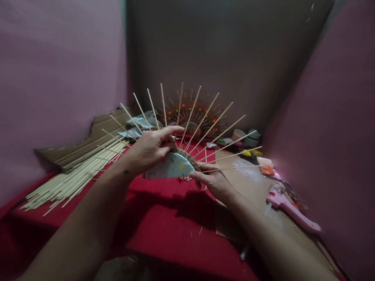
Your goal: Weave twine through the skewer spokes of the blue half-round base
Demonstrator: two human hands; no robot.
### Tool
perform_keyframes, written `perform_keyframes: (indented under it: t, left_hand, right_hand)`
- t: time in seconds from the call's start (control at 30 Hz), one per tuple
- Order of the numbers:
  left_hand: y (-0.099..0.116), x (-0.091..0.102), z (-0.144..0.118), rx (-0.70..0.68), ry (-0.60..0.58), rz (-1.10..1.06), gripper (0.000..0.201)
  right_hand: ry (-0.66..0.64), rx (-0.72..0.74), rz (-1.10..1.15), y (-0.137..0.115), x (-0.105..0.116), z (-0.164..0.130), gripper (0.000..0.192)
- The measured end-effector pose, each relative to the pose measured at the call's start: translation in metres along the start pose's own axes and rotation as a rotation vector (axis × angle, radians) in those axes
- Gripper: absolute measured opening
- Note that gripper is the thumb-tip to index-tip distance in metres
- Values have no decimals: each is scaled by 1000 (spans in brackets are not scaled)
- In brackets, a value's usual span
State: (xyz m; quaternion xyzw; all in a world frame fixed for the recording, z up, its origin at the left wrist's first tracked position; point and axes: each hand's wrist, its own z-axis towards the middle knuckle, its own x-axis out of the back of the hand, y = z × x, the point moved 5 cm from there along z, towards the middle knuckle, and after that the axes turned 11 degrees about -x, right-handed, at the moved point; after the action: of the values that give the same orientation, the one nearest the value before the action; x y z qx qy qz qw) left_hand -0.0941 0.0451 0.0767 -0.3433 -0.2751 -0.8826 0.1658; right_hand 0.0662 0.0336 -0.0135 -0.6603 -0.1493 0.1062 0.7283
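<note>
I hold up a half-round craft piece (172, 167): a pale blue semicircle with a woven brown rim and many thin wooden sticks (202, 121) fanning out from it. My left hand (149, 150) grips its upper left edge, thumb and fingers over the rim. My right hand (213, 180) pinches its lower right corner, where a thin strand hangs. Both hands hover above a red cloth (170, 222) on the table.
A bundle of loose bamboo sticks (73, 175) lies at the left on cardboard (96, 134). A finished fan with orange dots (190, 115) stands at the back. A pink glue gun (288, 208) lies at the right, with tape rolls (247, 137) and small items beyond it. Pink walls close in.
</note>
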Motion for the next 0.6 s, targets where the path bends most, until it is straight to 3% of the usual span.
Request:
perform_keyframes:
  t: [0.1,0.17,0.27,0.37,0.5,0.6]
  left_hand:
    - [13,13,-3,-58,275,129,42]
    - [23,17,-5,-117,369,160,39]
    - [32,6,-2,-197,207,167,43]
    - [33,-9,1,-236,27,333,53]
    - [32,-22,3,-270,-72,601,58]
    - [31,-24,6,-277,-96,656,63]
  right_hand:
    - [-28,6,55,0,-1,0,12]
    - [-42,0,76,0,-2,-1,11]
    - [-43,-13,84,1,-2,-1,12]
    - [-27,-33,118,3,0,0,13]
    - [-25,-61,149,3,0,0,13]
    - [-5,-62,149,1,2,0,13]
